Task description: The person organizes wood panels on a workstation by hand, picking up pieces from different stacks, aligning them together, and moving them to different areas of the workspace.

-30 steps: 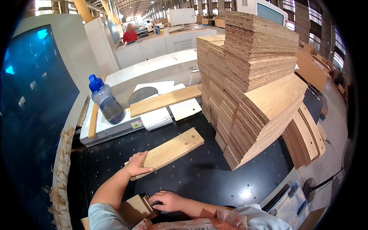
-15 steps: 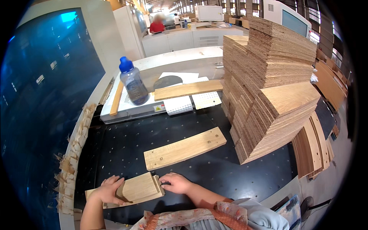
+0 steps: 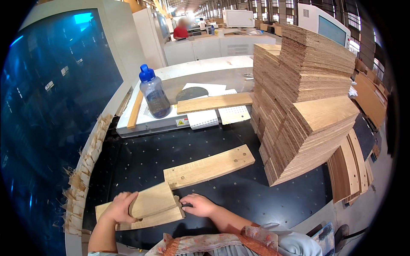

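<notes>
My left hand (image 3: 121,208) is closed around the left part of a light wooden board (image 3: 153,200), its thumb along the near edge. That board sits at a slant over another wooden board (image 3: 164,218) in a low pile before me. Beside the pile's right end is my right hand (image 3: 199,205), its fingers curled; something dark shows by the fingertips, too small to make out. Just beyond lies a single board (image 3: 209,166) with several holes, flat on the black perforated table (image 3: 213,202). The held board's far right corner comes up to this board's near left corner.
A tall stack of boards (image 3: 286,115) rises on the right. At the back, a blue-capped bottle (image 3: 156,98) and a long wood strip (image 3: 215,103) rest on a white machine ledge (image 3: 145,128). A dark blue panel (image 3: 60,85) fills the left. A person in red (image 3: 181,32) is far off.
My left hand has shifted the top board away from me and turned it aslant, baring more of the board below. My right hand stays at the pile's right end. The view has shifted slightly.
</notes>
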`<state>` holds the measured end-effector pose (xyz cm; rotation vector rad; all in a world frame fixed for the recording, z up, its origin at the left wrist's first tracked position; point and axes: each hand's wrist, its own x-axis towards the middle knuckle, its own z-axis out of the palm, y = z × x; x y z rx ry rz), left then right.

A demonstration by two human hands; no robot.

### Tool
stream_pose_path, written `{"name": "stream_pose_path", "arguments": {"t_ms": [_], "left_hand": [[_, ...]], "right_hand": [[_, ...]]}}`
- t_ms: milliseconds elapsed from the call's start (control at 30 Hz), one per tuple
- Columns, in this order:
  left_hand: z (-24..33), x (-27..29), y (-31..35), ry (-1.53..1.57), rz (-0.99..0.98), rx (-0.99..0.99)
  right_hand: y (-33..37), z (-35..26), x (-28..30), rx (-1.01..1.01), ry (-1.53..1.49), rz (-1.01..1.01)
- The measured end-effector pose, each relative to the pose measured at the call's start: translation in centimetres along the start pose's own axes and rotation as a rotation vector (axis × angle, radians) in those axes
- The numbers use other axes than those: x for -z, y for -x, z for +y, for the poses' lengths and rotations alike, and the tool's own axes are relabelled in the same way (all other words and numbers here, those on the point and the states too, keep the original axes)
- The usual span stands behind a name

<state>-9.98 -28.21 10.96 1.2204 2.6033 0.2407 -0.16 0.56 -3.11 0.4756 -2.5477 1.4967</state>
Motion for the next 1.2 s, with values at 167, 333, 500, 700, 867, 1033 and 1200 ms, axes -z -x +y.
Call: {"name": "stream_pose_path", "arguments": {"t_ms": [167,333,500,700,867,1033,1200], "left_hand": [[-0.4,3.0,-7.7,-0.109,0.152,-0.091],[-3.9,2.5,-17.1,-0.125,0.105,-0.023],[-7.0,1.2,-23.2,-0.191,-0.121,0.087],[-10.4,-0.3,-24.7,-0.362,-0.092,0.086],[-8.7,-1.8,-22.2,-0.148,0.257,0.293],[-10.0,-7.4,-21.2,0.63,0.643,0.583],[-11.1,-7.9,-22.8,1.447,0.789,0.72]], "right_hand": [[0.1,0.4,0.0,-0.033,-0.015,0.006],[0.3,0.3,0.1,0.001,-0.037,0.006],[0.3,-0.6,0.9,-0.027,-0.083,-0.07],[0.3,-0.7,1.0,-0.037,-0.082,-0.034],[-0.1,-1.2,1.5,0.011,-0.022,0.013],[-0.1,-1.8,1.8,-0.076,-0.029,-0.009],[-0.3,-1.7,1.6,-0.109,-0.054,-0.049]]}}
